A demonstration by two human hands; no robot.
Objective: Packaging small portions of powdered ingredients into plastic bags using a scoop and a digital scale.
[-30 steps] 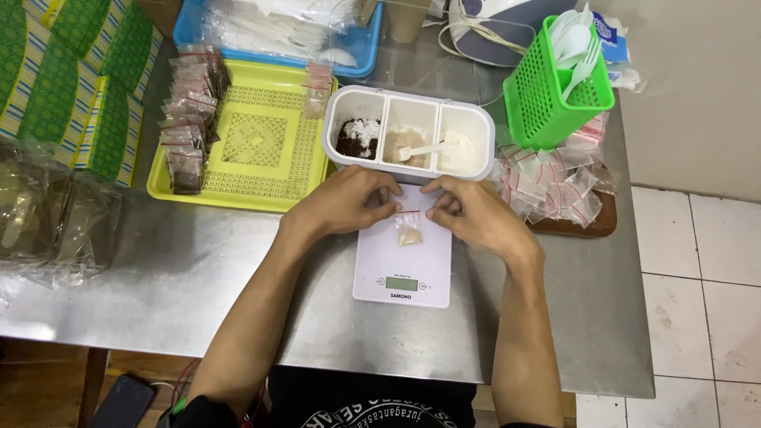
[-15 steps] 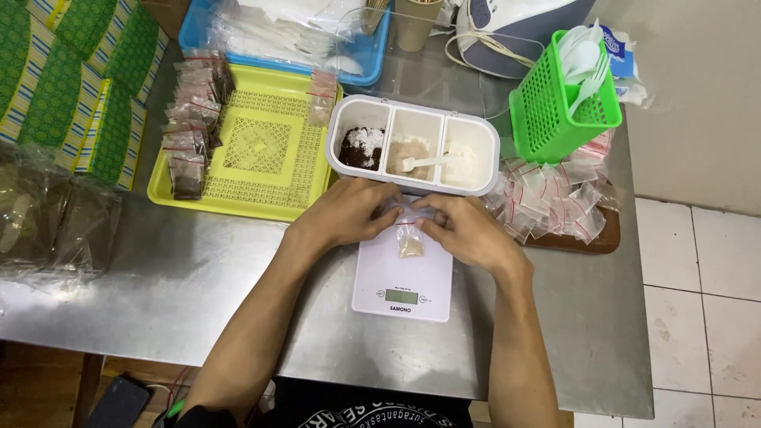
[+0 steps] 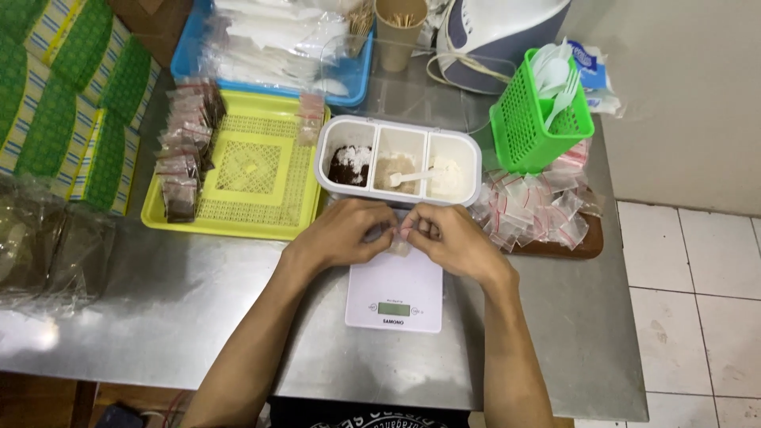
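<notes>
My left hand [image 3: 346, 232] and my right hand [image 3: 449, 239] meet just above a white kitchen scale [image 3: 395, 297]. Together their fingertips pinch a small clear plastic bag [image 3: 399, 246] with a bit of pale powder in it. Behind the hands stands a white container with three compartments [image 3: 399, 165]: dark powder on the left, tan powder with a white spoon in the middle, white powder on the right.
A yellow tray [image 3: 246, 174] at the left holds a row of filled little bags. A pile of empty small bags [image 3: 535, 210] lies on a wooden board at the right, below a green basket [image 3: 535, 119] of plastic cutlery. Blue tray [image 3: 261, 47] behind.
Both hands have drawn closer together over the scale, still gripping the small bag. The camera view has shifted slightly.
</notes>
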